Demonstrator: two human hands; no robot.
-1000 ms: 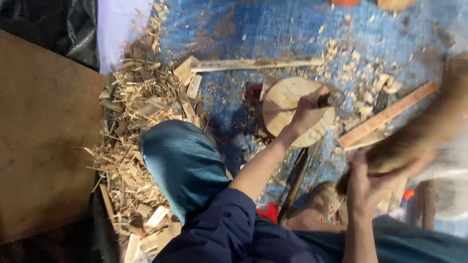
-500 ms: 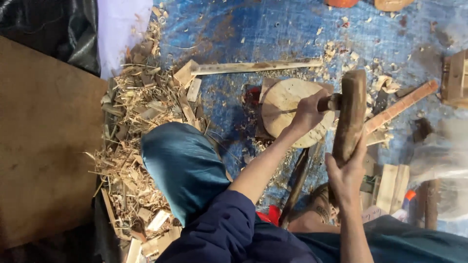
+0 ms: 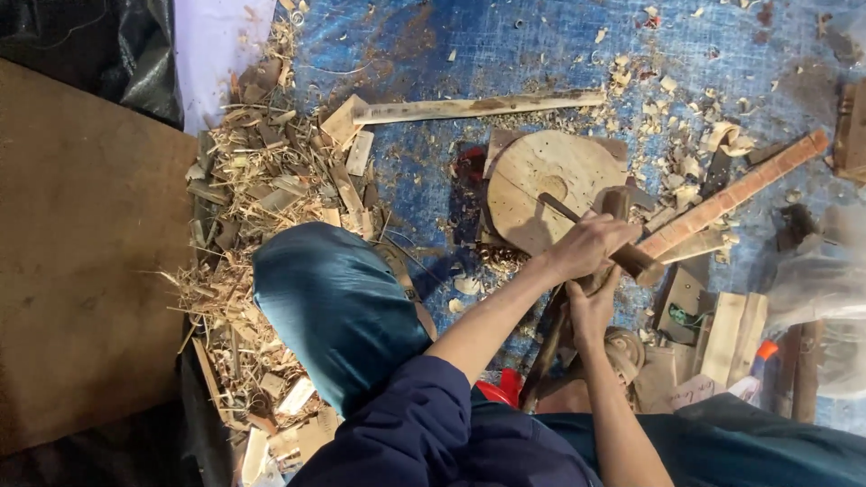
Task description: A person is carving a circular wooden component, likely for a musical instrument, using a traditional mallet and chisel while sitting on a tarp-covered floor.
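Observation:
A round pale wooden disc (image 3: 532,167) lies on a blue tarp (image 3: 424,45). My left hand (image 3: 586,245) reaches over my knee and grips a thin dark chisel (image 3: 557,206) whose tip rests on the disc near its middle. Just below, my right hand (image 3: 591,311) is closed around the handle of a dark wooden mallet (image 3: 636,261), whose head sits low beside my left hand, at the chisel's upper end. Where mallet and chisel meet is hidden by my fingers.
A heap of wood shavings and offcuts (image 3: 262,180) lies left of my teal-clad knee (image 3: 334,307). A long slat (image 3: 478,108) lies above the disc, a reddish strip (image 3: 735,191) to its right. Wooden blocks (image 3: 731,334) and a plastic bag (image 3: 821,280) are at right, a brown board (image 3: 81,252) at left.
My right hand has swung the mallet from out at the right, through upright, down onto the chisel end. My left hand stayed on the chisel at the disc.

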